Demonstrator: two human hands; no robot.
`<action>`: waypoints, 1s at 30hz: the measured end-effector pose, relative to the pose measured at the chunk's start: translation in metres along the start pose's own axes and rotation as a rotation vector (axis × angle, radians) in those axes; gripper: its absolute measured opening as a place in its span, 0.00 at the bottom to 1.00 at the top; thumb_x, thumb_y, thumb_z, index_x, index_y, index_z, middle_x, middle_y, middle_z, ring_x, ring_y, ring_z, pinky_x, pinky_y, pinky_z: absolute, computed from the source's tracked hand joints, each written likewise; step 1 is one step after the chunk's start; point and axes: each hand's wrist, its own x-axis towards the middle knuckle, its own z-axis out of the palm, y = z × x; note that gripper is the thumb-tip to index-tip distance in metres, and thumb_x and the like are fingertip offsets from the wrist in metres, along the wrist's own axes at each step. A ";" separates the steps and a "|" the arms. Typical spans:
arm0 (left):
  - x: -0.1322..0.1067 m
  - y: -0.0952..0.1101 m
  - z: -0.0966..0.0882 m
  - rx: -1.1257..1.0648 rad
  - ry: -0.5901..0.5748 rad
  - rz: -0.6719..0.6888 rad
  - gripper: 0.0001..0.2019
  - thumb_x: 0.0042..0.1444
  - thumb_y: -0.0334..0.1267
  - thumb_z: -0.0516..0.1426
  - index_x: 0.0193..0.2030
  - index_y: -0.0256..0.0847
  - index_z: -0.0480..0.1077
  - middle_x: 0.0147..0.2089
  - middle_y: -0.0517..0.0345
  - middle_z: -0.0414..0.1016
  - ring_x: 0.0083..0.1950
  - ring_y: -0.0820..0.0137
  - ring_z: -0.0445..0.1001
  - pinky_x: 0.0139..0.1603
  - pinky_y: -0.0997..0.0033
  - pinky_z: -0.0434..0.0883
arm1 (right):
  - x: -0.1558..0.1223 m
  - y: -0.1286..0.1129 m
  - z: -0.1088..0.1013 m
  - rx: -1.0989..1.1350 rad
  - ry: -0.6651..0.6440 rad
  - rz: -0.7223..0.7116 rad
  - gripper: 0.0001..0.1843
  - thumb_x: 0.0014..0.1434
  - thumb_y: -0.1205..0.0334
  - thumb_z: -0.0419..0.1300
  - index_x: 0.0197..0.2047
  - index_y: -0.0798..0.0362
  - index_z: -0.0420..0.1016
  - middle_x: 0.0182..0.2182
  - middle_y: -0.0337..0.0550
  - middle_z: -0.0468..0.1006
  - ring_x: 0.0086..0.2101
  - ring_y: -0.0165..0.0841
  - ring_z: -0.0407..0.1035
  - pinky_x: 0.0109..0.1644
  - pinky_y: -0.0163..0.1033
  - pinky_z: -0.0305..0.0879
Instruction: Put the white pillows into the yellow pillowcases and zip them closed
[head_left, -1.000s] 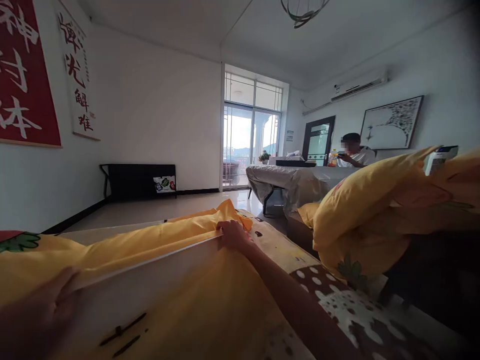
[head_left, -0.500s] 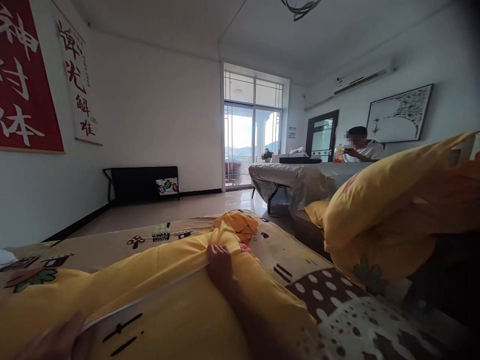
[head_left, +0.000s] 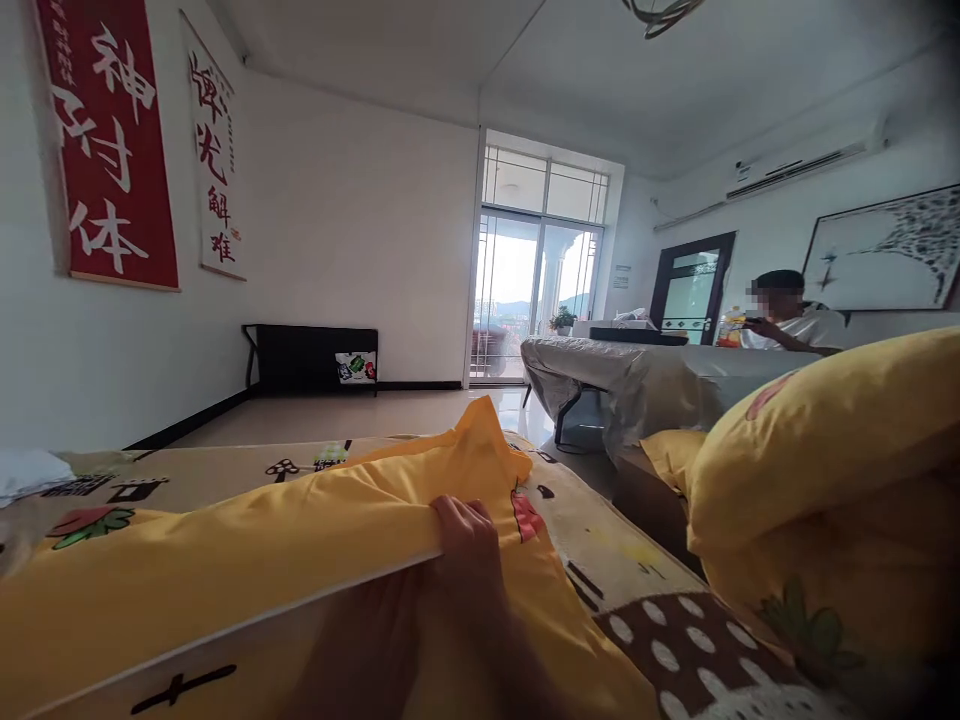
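A yellow printed fabric cover [head_left: 300, 535] lies spread in front of me, with a thin white strip along its near edge and an upright peak of cloth at its far corner. My right hand [head_left: 469, 540] is closed on the cover near that corner, its fingers curled over the cloth. Low beneath the white-edged fold is my left hand [head_left: 375, 620], dark and smeared by motion. Its fingers reach up to the fold near my right hand, and what they hold, if anything, is hidden. A strawberry print [head_left: 527, 515] shows just right of my right hand.
Below the cover is a patterned bed sheet [head_left: 630, 560]. Plump yellow bedding [head_left: 825, 440] is heaped at the right. Farther off stand a plastic-covered table [head_left: 600, 360], a seated person [head_left: 787, 315] and a black folded item [head_left: 315, 360] against the wall.
My left hand has moved from the lower left to beside my right hand. The far corner of the cloth now stands up in a peak. The view has turned slightly left.
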 end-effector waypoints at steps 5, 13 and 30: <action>0.017 -0.019 0.017 -0.007 -0.072 -0.043 0.19 0.61 0.39 0.50 0.59 0.42 0.62 0.57 0.49 0.68 0.54 0.61 0.69 0.54 0.55 0.69 | -0.001 -0.005 0.004 0.131 -0.065 0.204 0.09 0.46 0.72 0.49 0.30 0.52 0.65 0.23 0.39 0.70 0.25 0.32 0.61 0.29 0.34 0.46; 0.041 -0.012 0.026 0.025 -0.184 0.001 0.22 0.58 0.33 0.47 0.59 0.34 0.63 0.57 0.41 0.69 0.56 0.54 0.69 0.56 0.50 0.68 | 0.004 -0.004 -0.003 0.206 -0.237 0.236 0.11 0.45 0.74 0.48 0.30 0.53 0.67 0.24 0.40 0.72 0.27 0.31 0.62 0.30 0.34 0.47; 0.074 -0.031 0.089 -0.185 -0.357 -0.033 0.21 0.56 0.30 0.46 0.55 0.32 0.67 0.55 0.42 0.72 0.55 0.57 0.71 0.57 0.54 0.68 | 0.021 0.049 0.038 0.129 -0.292 0.131 0.18 0.42 0.74 0.55 0.38 0.50 0.71 0.30 0.38 0.76 0.34 0.33 0.69 0.36 0.32 0.58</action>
